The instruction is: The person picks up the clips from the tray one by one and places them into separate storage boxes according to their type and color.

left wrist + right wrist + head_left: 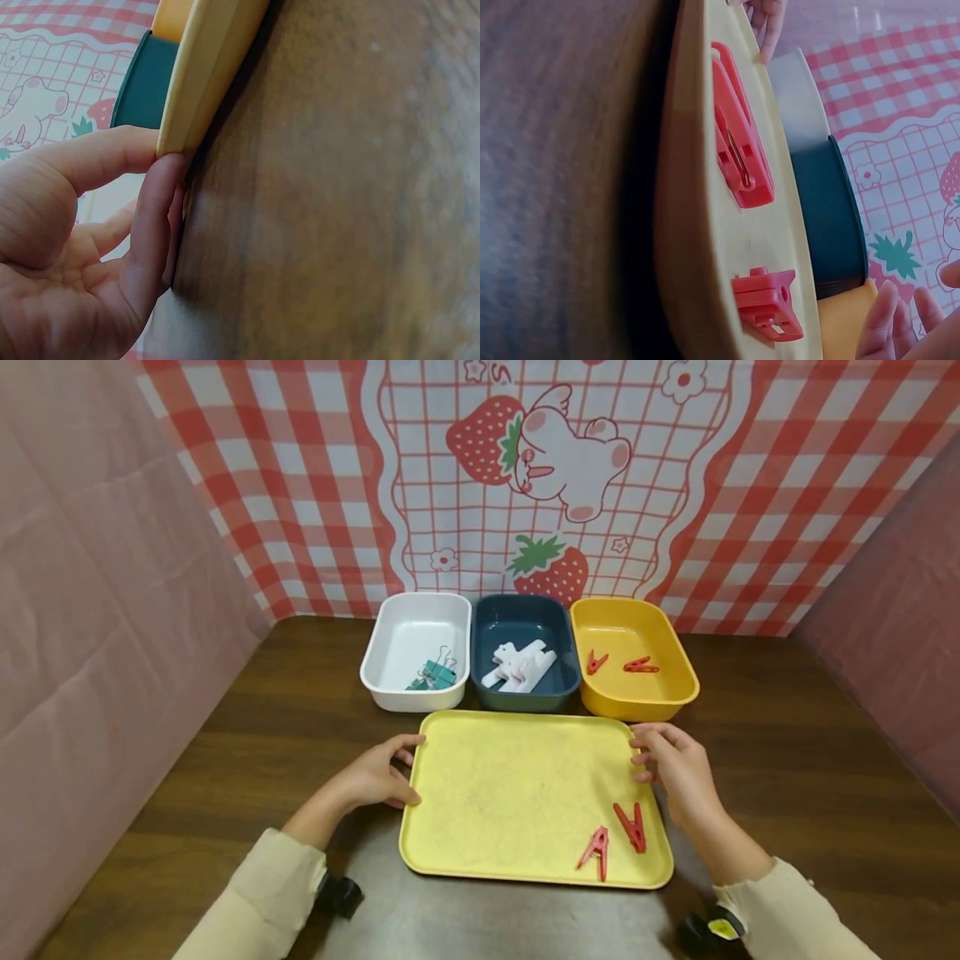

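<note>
A yellow tray (517, 793) lies in front of me with two red clothespins near its right front corner: one pinkish-red clothespin (597, 852) and a darker red clothespin (632, 828). My left hand (375, 774) grips the tray's left edge. In the left wrist view its thumb (124, 150) rests on the rim and a finger bends under it. At the far right corner is my right hand (678, 768), its fingers loosely bent beside the rim. The right wrist view shows those fingers (885, 322) holding nothing; whether they touch the tray, I cannot tell.
Behind the tray stand three bins in a row. The white bin (388, 647) holds teal binder clips (435, 674), the dark blue bin (525, 610) white clips (521, 667), and the yellow bin (637, 618) two red clothespins (641, 666). A checked cloth (300, 485) hangs behind.
</note>
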`<control>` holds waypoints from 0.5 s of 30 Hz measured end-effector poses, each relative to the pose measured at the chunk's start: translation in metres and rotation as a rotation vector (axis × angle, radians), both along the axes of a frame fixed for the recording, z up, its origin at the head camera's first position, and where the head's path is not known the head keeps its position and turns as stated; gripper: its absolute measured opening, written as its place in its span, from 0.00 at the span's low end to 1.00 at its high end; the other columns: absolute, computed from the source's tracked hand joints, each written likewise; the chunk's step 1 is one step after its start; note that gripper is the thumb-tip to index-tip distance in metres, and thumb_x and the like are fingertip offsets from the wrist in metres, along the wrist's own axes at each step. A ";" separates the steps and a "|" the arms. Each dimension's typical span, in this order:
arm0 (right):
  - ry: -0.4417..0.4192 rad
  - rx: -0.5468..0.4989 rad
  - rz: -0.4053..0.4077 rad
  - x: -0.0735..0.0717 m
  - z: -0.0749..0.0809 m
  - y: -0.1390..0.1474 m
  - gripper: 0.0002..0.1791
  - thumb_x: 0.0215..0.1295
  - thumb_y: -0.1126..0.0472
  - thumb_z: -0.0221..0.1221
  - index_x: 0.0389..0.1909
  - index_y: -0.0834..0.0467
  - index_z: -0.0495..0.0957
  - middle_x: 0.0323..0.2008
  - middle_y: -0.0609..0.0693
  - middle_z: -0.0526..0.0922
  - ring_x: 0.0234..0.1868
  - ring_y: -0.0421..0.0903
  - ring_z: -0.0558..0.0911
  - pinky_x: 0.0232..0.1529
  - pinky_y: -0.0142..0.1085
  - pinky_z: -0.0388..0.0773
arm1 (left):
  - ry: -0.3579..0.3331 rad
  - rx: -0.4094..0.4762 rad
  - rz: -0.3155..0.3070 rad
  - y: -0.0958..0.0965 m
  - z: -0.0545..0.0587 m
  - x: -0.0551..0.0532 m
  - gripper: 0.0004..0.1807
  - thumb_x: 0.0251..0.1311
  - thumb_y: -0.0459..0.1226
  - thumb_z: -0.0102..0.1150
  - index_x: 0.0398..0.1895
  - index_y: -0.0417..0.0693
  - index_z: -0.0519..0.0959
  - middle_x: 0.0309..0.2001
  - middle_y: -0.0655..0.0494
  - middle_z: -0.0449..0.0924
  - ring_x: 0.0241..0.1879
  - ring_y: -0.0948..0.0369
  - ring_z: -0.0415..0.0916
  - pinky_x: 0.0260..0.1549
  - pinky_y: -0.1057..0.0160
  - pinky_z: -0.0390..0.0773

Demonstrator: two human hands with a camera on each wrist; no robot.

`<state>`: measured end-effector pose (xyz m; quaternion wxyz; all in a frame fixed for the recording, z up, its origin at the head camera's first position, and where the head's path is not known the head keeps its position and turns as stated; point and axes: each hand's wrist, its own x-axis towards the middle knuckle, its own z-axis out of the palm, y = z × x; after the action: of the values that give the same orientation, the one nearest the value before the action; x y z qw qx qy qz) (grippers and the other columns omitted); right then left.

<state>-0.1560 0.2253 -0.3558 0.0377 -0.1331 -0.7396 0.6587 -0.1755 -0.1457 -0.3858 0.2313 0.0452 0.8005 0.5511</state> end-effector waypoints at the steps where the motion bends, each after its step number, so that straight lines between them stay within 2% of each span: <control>1: 0.000 0.001 0.004 0.001 0.000 0.000 0.08 0.65 0.58 0.53 0.36 0.58 0.77 0.29 0.47 0.77 0.25 0.39 0.76 0.22 0.31 0.78 | 0.002 0.000 0.000 0.000 0.000 0.000 0.46 0.38 0.19 0.66 0.66 0.40 0.59 0.46 0.42 0.62 0.27 0.58 0.77 0.27 0.58 0.81; 8: -0.003 -0.008 0.055 0.009 0.000 0.004 0.08 0.66 0.60 0.51 0.30 0.49 0.78 0.29 0.46 0.76 0.26 0.39 0.77 0.22 0.31 0.78 | 0.009 0.002 0.003 0.000 -0.001 0.000 0.46 0.38 0.19 0.66 0.66 0.40 0.59 0.46 0.42 0.62 0.27 0.58 0.77 0.27 0.58 0.81; 11: -0.005 0.017 0.075 0.012 -0.002 0.007 0.08 0.66 0.60 0.52 0.32 0.52 0.79 0.29 0.46 0.76 0.26 0.41 0.77 0.22 0.32 0.78 | 0.007 0.000 0.003 0.000 -0.001 0.000 0.46 0.38 0.19 0.66 0.66 0.40 0.59 0.46 0.42 0.62 0.27 0.58 0.77 0.27 0.58 0.81; 15: -0.023 0.088 0.108 0.015 -0.005 0.010 0.10 0.65 0.59 0.52 0.39 0.62 0.77 0.30 0.50 0.75 0.25 0.43 0.76 0.20 0.35 0.79 | 0.008 0.001 0.005 0.000 -0.001 0.000 0.46 0.38 0.18 0.66 0.66 0.40 0.59 0.46 0.42 0.62 0.27 0.58 0.77 0.27 0.58 0.81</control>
<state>-0.1408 0.2354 -0.3612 -0.0007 -0.0990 -0.7742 0.6251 -0.1755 -0.1455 -0.3868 0.2266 0.0455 0.8013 0.5519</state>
